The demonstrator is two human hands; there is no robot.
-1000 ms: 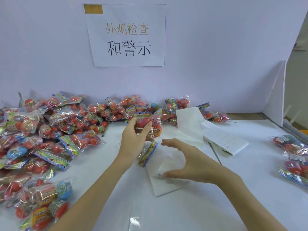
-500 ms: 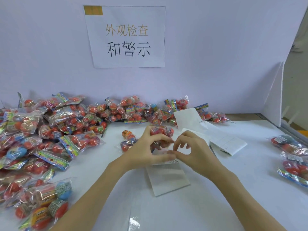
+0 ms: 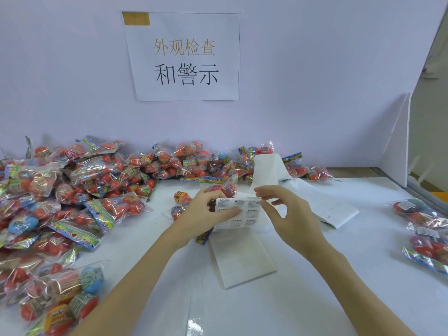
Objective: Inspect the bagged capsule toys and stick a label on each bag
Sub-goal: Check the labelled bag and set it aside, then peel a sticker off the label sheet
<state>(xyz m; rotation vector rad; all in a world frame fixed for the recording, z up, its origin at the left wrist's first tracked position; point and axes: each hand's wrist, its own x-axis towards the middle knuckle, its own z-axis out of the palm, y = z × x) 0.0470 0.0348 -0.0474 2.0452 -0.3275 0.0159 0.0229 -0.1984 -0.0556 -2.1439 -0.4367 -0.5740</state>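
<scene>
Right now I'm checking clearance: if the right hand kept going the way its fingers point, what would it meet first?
Probably the white sheet of warning labels held by the left hand; the right hand already pinches its edge.

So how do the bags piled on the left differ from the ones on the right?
The left pile is large, with bags heaped over one another; the right group is only a few bags. White labels show on top of the right bags, while none shows on the left pile. Both hold mostly red capsule toys in clear bags and lie on the white table.
</scene>
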